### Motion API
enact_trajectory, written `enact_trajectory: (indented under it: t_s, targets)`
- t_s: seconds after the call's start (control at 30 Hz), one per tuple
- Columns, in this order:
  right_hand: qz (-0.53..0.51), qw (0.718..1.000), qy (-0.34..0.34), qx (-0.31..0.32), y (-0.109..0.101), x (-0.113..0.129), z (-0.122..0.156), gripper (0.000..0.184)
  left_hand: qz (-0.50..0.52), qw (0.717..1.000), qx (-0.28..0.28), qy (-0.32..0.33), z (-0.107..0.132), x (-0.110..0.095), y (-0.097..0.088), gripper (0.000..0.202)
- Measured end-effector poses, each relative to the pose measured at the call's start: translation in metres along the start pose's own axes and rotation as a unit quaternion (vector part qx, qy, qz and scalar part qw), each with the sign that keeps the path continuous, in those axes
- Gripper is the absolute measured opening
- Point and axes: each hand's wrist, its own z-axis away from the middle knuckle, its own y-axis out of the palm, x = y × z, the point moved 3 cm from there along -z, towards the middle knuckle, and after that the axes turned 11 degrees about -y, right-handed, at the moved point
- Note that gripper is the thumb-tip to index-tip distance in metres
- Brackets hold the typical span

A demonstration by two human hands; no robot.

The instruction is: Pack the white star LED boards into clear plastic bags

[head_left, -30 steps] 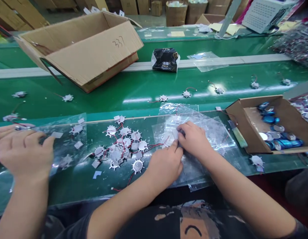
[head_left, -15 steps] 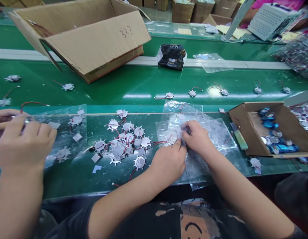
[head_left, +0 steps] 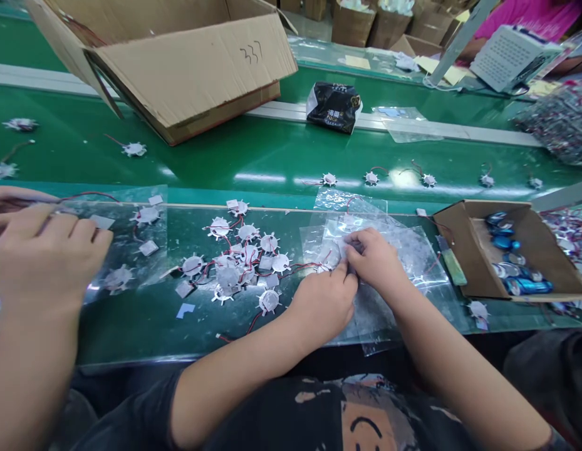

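Note:
My left hand (head_left: 324,302) and my right hand (head_left: 376,262) meet over a pile of clear plastic bags (head_left: 408,250) on the green bench. Both have their fingers pinched together on a small white sun-shaped part with red wire (head_left: 329,260) at the bags' left edge. A heap of the same white toothed discs with red wires (head_left: 241,263) lies just left of my left hand.
A co-worker's hands (head_left: 44,263) work at the far left over another clear bag (head_left: 126,244). A small open carton of blue round cells (head_left: 511,250) stands at the right. A large cardboard box (head_left: 178,62), a black packet (head_left: 334,106) and scattered discs lie on the belt behind.
The view has tilted downward slightly. My two hands stay pinched together on the small part over the bags, shifted a little. The co-worker's hands pull a red wire at the left.

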Motion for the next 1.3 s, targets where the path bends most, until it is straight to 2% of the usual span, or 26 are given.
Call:
enact_trajectory:
  t_s: [0.23,0.5,0.77,0.9,1.1,1.3]
  targets:
    - [0.063,0.998,-0.006,0.026,-0.009,0.004,-0.014,0.015,0.019,1.0,-0.011,0.002,0.001,0.002,0.002,0.042]
    - [0.177,0.984,-0.033,0.02,-0.009,0.021,-0.002,0.021,0.048,0.999,0.003,0.004,0.0,0.003,0.002,0.035]
    - [0.123,0.991,-0.039,0.019,-0.007,0.01,-0.017,0.013,0.062,0.998,-0.016,0.015,0.002,0.005,0.002,0.04]
    - [0.109,0.99,-0.08,0.023,-0.008,0.006,-0.023,0.01,0.063,0.998,-0.012,0.014,0.002,0.006,0.002,0.035]
    - [0.096,0.978,-0.181,0.02,-0.011,-0.007,-0.021,0.01,0.056,0.998,-0.017,0.007,0.005,0.006,0.0,0.028]
    - [0.095,0.975,-0.2,0.003,-0.008,-0.012,-0.016,0.016,0.031,0.999,-0.018,0.012,0.007,0.005,0.001,0.033]
